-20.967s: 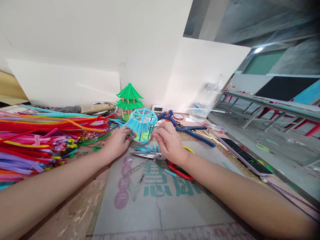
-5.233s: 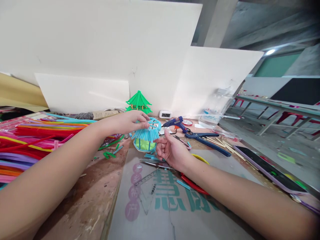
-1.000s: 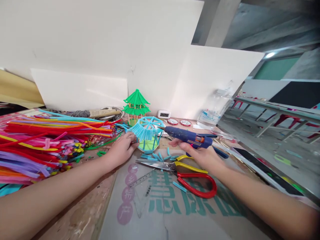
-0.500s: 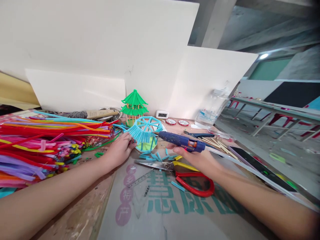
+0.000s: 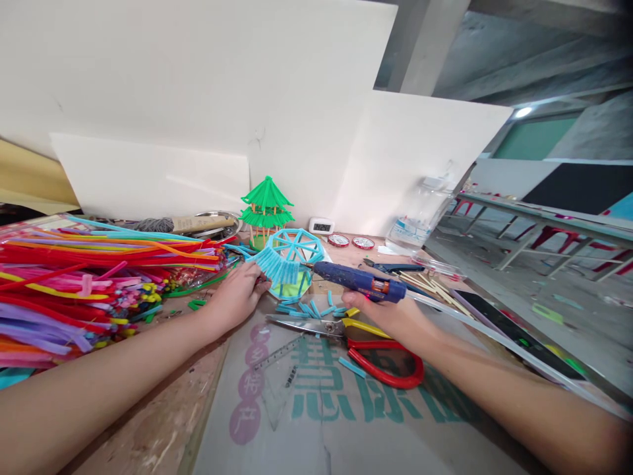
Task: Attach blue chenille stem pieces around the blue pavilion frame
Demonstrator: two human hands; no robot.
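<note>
Touching left hand (image 5: 239,295), on its right: blue model (image 5: 279,266).

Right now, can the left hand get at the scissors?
Probably yes: the scissors lie on the printed sheet close to the left hand, nothing seen across the blades. It would likely have to leave the blue model; the right hand partly covers the yellow handle.

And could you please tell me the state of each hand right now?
Left hand: curled at the edge of the light-blue model; whether gripping it cannot be told.
Right hand: closed around the glue gun.
</note>
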